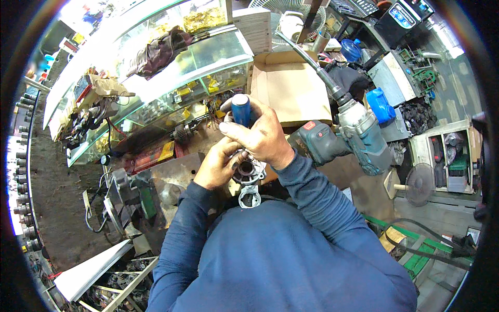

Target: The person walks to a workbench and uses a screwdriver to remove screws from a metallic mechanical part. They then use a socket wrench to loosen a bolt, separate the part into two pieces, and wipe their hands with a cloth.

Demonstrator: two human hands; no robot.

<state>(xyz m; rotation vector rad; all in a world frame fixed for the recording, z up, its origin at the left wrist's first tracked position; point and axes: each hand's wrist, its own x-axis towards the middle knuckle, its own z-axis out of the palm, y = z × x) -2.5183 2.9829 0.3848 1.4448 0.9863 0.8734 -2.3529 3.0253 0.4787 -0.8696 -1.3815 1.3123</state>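
Over the near edge of the bench, my right hand (pixel 264 129) is closed round a thick blue cylindrical handle (pixel 241 110) with a pale end facing up. What tool this handle belongs to is hidden by the fingers. Just below and to the left, my left hand (pixel 217 165) has its fingers bent against a silver cast metal housing (pixel 250 196). The housing has a round dark bore at the top and a ring-shaped lug lower down, close to my body. Both hands are nearly touching at the thumbs.
A cordless impact wrench (pixel 366 136) with a long extension stands to the right. An opened cardboard box (pixel 293 83) lies ahead. A glass display case (pixel 208 61) runs along the left back, with a geared shaft (pixel 183 132) before it. A bench grinder-like machine (pixel 125 195) sits at left.
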